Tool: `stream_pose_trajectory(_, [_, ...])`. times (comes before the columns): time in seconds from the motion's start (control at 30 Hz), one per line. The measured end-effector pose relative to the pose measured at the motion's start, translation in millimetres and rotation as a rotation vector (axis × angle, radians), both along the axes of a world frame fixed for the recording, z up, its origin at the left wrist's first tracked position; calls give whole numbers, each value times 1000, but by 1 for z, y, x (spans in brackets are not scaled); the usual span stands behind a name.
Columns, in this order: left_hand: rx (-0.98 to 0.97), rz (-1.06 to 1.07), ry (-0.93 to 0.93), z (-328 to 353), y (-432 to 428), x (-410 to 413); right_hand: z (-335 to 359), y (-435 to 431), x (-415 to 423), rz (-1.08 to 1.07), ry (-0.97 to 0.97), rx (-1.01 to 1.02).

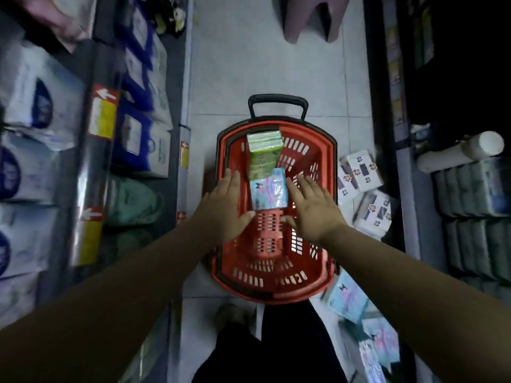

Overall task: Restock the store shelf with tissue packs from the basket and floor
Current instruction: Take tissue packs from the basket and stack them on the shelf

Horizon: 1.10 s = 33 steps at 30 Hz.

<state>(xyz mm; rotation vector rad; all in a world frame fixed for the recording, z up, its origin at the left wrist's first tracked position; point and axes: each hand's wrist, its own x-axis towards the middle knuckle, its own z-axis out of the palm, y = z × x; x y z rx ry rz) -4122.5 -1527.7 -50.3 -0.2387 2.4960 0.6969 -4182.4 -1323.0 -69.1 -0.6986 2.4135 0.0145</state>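
Inside a red basket (329, 205) on the tiled floor (265, 64) lay a pale blue tissue pack (268, 190) and, beyond it, a green pack (262, 153). Both hands reached in, fingers spread, the left hand (224, 205) and right hand (313, 207) flanking the blue pack without gripping it. More packs (359, 175) lay on the floor beside the basket.

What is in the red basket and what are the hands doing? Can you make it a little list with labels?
basket: red basket on the floor, black handle at the far end
inside: green tissue pack, light blue tissue pack in front of it
left hand: left hand open, beside the blue pack
right hand: right hand open, on the pack's other side
holding anything: not yet
on floor: white flowered packs, more blue packs
shelf: shelf on the left, stocked
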Motion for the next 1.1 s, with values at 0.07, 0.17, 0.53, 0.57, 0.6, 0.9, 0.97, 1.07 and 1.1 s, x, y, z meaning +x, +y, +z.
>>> stream_pose_trajectory(0.07, [20, 14, -11, -28, 1, -17, -23, -3, -24, 21, -9, -6])
stream_pose_trajectory(0.17, [58, 57, 2, -71, -1, -53, -55, -11, -64, 53, -8, -21])
stream_pose_trajectory(0.53, [270, 392, -131, -175, 12, -121, -144, -63, -152, -35, -38, -182])
stream_pose_trajectory(0.57, [278, 413, -127, -178, 16, -119, -150, -68, -149, -62, 6, -173])
stream_pose_trajectory(0.6, [283, 429, -125, -180, 21, -116, -153, -72, -145, -93, 89, -163])
stream_pose_trajectory(0.9, [500, 505, -153, -220, 52, -39, -159, -53, -101, 5, 326, -129])
stream_pose_trajectory(0.97, [563, 540, -79, -198, 57, -23, -155, -40, -90, -34, 191, -259])
stream_pose_trajectory(1.07, [613, 636, -5, -182, 58, 2, -139, -19, -65, -370, 9, -505])
stream_pose_trajectory(1.1, [625, 721, 0, -178, 56, 12, -131, -12, -55, -541, -19, -593])
